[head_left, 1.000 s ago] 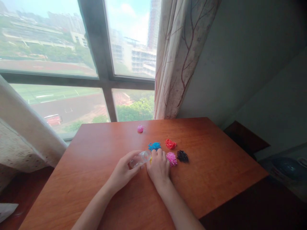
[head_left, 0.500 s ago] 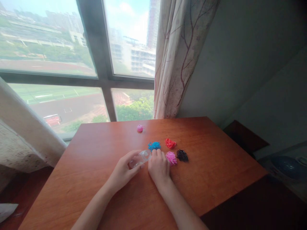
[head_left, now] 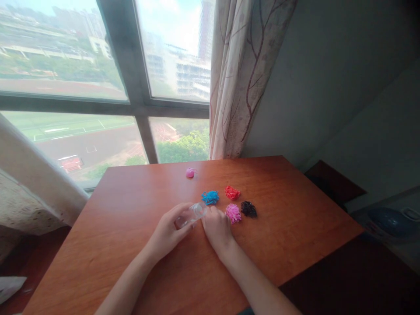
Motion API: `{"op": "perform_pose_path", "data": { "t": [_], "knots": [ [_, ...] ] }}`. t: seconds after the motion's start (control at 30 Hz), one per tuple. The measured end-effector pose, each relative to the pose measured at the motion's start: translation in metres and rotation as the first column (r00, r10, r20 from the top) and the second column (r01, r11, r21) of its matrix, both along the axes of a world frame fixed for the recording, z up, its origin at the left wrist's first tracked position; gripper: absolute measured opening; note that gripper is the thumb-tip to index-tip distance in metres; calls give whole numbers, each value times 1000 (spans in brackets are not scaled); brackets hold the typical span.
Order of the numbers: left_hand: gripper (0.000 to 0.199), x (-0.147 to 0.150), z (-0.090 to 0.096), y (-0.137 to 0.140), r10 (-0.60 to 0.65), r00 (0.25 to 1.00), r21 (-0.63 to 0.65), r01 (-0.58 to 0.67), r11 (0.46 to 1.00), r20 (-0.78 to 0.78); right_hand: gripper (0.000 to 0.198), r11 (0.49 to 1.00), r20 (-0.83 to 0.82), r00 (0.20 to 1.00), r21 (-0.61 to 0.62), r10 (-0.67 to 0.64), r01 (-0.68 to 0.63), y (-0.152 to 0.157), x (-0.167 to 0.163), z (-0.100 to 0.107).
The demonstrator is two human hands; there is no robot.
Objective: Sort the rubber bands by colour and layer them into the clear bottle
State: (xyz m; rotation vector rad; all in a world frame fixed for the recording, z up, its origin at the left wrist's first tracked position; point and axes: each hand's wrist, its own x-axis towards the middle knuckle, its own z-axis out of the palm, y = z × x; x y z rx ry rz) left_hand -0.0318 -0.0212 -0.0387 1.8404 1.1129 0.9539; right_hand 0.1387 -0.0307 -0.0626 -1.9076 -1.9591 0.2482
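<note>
My left hand (head_left: pixel 169 229) is wrapped round a small clear plastic bottle (head_left: pixel 190 215), which lies tilted with its mouth toward the right. Close by that mouth, my right hand (head_left: pixel 217 225) is closed with its fingers curled, and what they hold, if anything, is hidden. Beyond the bottle lies a pile of blue rubber bands (head_left: pixel 210 197). Just right of my right hand is a pink pile of bands (head_left: pixel 233 214). A black pile (head_left: pixel 248 209) and a red pile (head_left: pixel 232 193) sit farther right and back.
A round pink cap-like piece (head_left: pixel 190 173) rests near the back edge of the brown wooden table (head_left: pixel 131 188). Behind the table are a window and a patterned curtain (head_left: pixel 226 87). A dark surface (head_left: pixel 354 280) adjoins the table at the lower right.
My right hand has drawn slightly back from the blue pile, its fingers now more curled. The left hand keeps the bottle in about the same place. The view has shifted slightly.
</note>
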Motion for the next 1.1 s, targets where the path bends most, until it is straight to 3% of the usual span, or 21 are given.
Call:
{"op": "perform_pose_path", "data": {
  "t": [0.13, 0.23, 0.3, 0.4, 0.53, 0.8, 0.87, 1.1],
  "knots": [
    [36, 0, 1, 0, 8, 1000, 1, -8, 1000, 4, 22, 999, -285, 958, 18, -27, 34, 5, 8, -1],
    [35, 0, 1, 1, 14, 1000, -4, -14, 1000, 3, 40, 996, -557, 829, 25, -56, 84, 12, 14, 4],
    [35, 1, 1, 0, 17, 1000, -4, -17, 1000, -1, 49, 994, -736, 674, 3, -69, 105, 17, 16, 9],
    [35, 3, 1, -1, 18, 1000, -9, -18, 1000, -4, 53, 997, -927, 369, -45, -65, 63, 27, 18, 22],
    [31, 8, 8, -5, -8, 999, 17, 9, 1000, -40, 54, 998, -1000, 14, -28, -28, -50, 41, 20, 35],
    [26, 18, 20, -14, -45, 979, 44, 55, 998, -198, 48, 990, -896, -442, 24, -41, -140, 46, 17, 29],
    [24, 19, 19, -15, -42, 971, 43, 53, 998, -234, 47, 991, -876, -481, 17, -48, -131, 44, 17, 27],
    [29, 22, 16, -17, -34, 944, 36, 49, 998, -328, 45, 998, -884, -466, -8, -39, -68, 42, 18, 23]
  ]
}}
